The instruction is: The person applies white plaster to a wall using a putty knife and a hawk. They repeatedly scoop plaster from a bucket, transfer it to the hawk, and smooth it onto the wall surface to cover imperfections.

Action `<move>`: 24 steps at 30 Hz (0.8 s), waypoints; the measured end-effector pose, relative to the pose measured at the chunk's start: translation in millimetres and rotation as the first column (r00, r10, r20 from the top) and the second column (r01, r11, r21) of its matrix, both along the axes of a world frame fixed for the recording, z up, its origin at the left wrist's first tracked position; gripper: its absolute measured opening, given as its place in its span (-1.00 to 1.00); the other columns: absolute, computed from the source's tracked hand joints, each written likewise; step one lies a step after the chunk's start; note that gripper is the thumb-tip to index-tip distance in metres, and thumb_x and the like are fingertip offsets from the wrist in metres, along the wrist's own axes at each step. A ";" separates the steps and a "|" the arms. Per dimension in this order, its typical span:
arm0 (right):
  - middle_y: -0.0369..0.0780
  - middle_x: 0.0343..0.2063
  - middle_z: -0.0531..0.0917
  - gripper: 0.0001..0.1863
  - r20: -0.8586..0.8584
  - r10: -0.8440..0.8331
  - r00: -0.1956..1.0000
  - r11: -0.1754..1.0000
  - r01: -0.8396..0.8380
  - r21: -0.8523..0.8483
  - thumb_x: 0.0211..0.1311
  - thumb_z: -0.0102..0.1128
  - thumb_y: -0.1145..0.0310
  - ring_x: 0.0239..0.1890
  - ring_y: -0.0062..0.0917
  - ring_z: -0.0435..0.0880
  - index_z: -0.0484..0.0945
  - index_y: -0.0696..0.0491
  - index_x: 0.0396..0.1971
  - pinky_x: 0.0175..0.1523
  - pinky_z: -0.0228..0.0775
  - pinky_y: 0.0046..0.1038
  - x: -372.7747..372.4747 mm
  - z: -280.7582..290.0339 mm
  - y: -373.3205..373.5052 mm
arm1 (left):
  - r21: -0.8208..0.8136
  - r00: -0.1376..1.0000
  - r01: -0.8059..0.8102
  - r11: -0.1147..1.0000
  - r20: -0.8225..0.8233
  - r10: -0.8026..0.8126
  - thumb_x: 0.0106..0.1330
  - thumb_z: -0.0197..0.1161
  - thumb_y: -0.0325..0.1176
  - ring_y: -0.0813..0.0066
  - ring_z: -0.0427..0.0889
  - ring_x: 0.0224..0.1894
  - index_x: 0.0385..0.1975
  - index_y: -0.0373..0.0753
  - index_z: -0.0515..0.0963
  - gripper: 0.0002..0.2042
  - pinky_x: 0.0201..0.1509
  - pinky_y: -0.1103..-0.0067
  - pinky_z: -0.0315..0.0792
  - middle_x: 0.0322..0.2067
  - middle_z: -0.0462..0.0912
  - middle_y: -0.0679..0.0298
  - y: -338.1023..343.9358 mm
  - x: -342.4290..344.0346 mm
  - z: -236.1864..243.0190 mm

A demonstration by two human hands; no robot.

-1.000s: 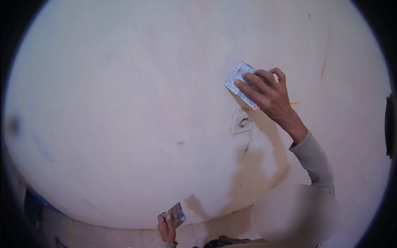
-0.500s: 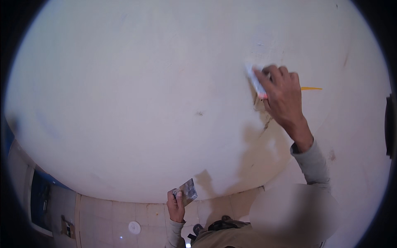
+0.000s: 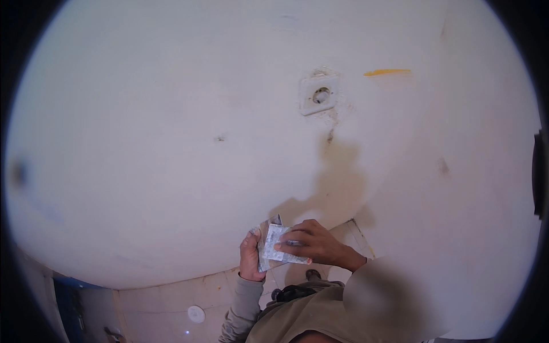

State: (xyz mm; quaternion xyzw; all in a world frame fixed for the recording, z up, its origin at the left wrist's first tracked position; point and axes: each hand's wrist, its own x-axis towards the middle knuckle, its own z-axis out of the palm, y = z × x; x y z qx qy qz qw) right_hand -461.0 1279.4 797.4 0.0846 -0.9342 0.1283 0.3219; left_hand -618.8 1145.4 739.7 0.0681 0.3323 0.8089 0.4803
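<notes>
Low in front of my body, my left hand (image 3: 250,260) is closed on the edge of a thin, smeared greyish flat plate (image 3: 265,230). My right hand (image 3: 317,244) grips a whitish, speckled rectangular spreader (image 3: 273,241) with a reddish bit at one corner. The spreader lies over the face of the plate, and the two seem to touch. My right thumb is partly hidden. On the wall above is a square white fixture plate (image 3: 305,106) with a round opening, and rough, damaged patches show around it.
The pale wall (image 3: 160,126) curves across most of the view. A yellow streak (image 3: 388,72) marks it right of the fixture. Below runs a tiled floor (image 3: 157,308) with a white round object (image 3: 196,314) on it. A blue-edged doorway (image 3: 66,303) stands at lower left.
My right hand has come down from the wall fixture, bringing the spreader onto the plate in my left hand. The fixture is now uncovered, and the view has shifted.
</notes>
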 end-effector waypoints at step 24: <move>-0.21 -0.16 0.56 -0.56 -0.244 -0.278 0.929 0.907 0.171 -0.385 -0.07 0.35 0.60 -0.09 -0.34 0.51 0.64 0.01 -0.08 -0.09 0.44 -0.43 4.0 -38.2 33.6 | 0.004 0.960 -0.189 0.982 -0.210 0.185 0.46 0.03 -0.31 0.58 0.60 -0.20 -0.05 -0.33 0.43 -0.76 -0.10 0.59 0.53 -0.17 0.60 0.28 33.5 23.3 62.7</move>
